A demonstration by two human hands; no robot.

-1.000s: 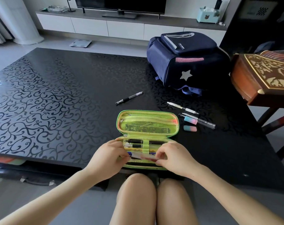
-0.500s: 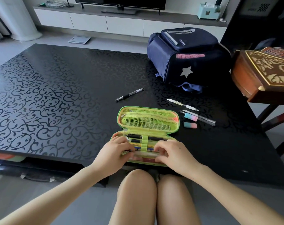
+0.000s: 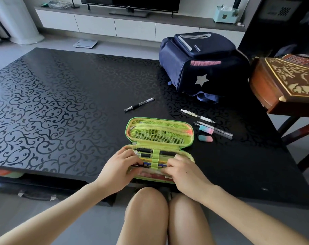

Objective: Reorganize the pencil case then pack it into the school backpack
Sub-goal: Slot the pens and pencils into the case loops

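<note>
left hand (image 3: 121, 167) and right hand (image 3: 184, 172) pinch a pale pen (image 3: 151, 172) in the open pencil case (image 3: 159, 135); we judge it light, semi-stiff, graspable across its shell.

table (image 3: 65, 106): glossy black, patterned | pencil case (image 3: 187, 127): green cloth, mesh pocket | backpack (image 3: 182, 68): navy fabric

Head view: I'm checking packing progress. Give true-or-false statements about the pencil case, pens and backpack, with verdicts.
1. The green zipped fabric pencil case lies open on the black patterned table. True.
2. The case is already packed in the bag. False: it lies on the table, apart from the navy backpack with a silver star.
3. The left hand and right hand are both at the case's near half. True.
4. No pens lie loose. False: a black pen and a white pen lie outside the case.
</note>
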